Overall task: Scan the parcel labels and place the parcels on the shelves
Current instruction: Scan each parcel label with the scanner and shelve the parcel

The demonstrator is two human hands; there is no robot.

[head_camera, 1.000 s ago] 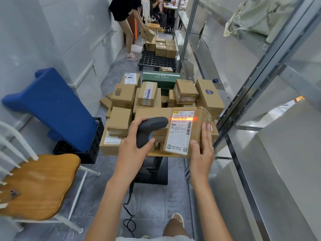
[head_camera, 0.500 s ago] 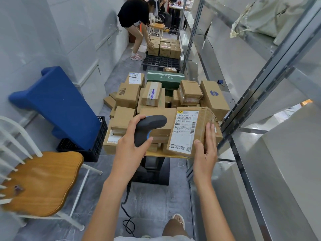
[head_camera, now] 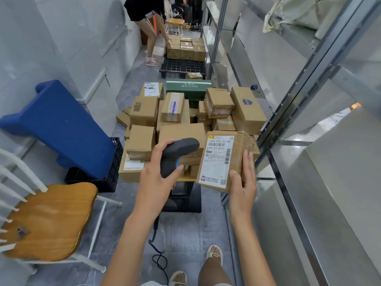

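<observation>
My right hand grips a brown cardboard parcel by its lower right corner, its white label tilted toward me. My left hand is wrapped around a dark grey barcode scanner, its nose aimed right at the label from a short gap. No red scan light shows on the label. Behind both hands a heap of cardboard parcels rests on a low stand. The metal shelves run along my right side.
A wooden chair stands at the lower left, with a blue plastic piece leaning on a black crate behind it. Farther down the aisle a person bends over more boxes on a black pallet. The scanner's cable trails on the floor.
The red scan line on the label has gone out. I have lowered the parcel slightly and tilted it toward me; the scanner stays beside it.
</observation>
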